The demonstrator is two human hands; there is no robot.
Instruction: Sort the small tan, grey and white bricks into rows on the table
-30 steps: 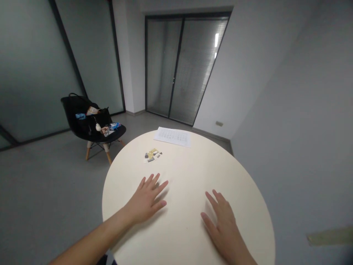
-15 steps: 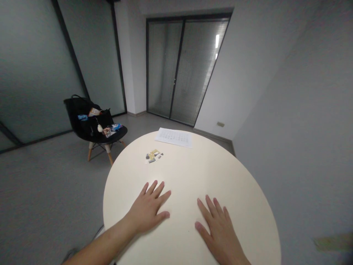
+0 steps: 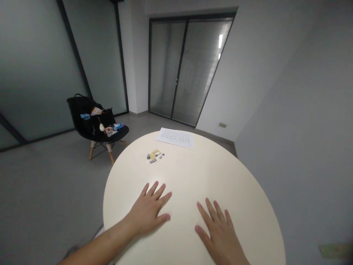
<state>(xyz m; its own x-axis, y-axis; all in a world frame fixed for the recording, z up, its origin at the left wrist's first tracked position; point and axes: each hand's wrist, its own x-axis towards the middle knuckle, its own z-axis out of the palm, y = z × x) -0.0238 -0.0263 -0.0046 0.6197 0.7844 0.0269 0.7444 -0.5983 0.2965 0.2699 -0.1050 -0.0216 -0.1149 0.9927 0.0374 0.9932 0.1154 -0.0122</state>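
**Left hand** [image 3: 147,211]: palm down on the table [image 3: 193,176], open, fingers spread wide, holding nothing.

**Right hand** [image 3: 217,232]: also palm down and open, fingers fanned, holding nothing. It lies beside the left hand with a gap of bare tabletop between them.

**Table**: round, with a cream top.

**Small cluster of yellow, grey and dark pieces** [image 3: 154,156]: flat on the table ahead of both hands, closer to the left hand and touching neither. The individual pieces are too small to identify.

**Printed sheet of paper** [image 3: 175,138]: flat by the far rim of the table, beyond the cluster.

**Black chair** [image 3: 88,134]: wooden legs, standing on the grey floor [image 3: 49,191] well apart from the table, toward the left.

**Black bag** [image 3: 82,110]: on the chair, with small colourful packets about it.

**Glass double door** [image 3: 190,70]: beyond the table, with blinds behind the panes.
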